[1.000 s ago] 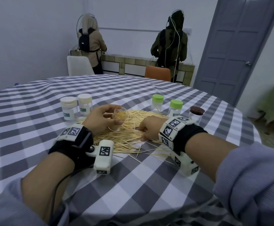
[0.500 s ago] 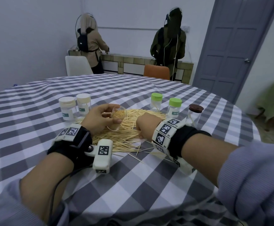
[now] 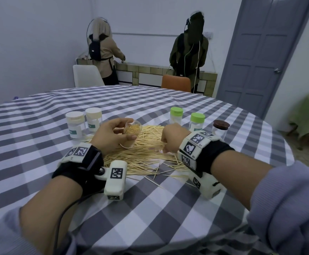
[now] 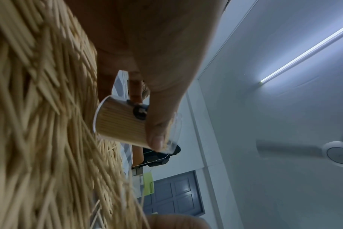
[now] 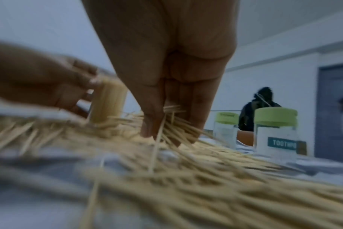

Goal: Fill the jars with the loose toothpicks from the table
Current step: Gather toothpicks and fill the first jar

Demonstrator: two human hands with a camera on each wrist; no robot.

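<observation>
Wooden loose toothpicks lie heaped mid-frame on the grey-and-white checked tablecloth. We grip the clear open plastic jar, nearly packed, tilted in our left hand, thumb and fingers curled round it. Compared with a second ago, our right hand has slid leftward across the pile, and its fingers now pinch a small bunch. Another load for the jar looks ready, we judge.

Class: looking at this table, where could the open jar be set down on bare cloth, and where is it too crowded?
Bare checked tablecloth lies nearer than the toothpick pile, and far beyond the capped jars. Crowded: the pile itself, where the left hand grips the open jar and the right hand gathers.
</observation>
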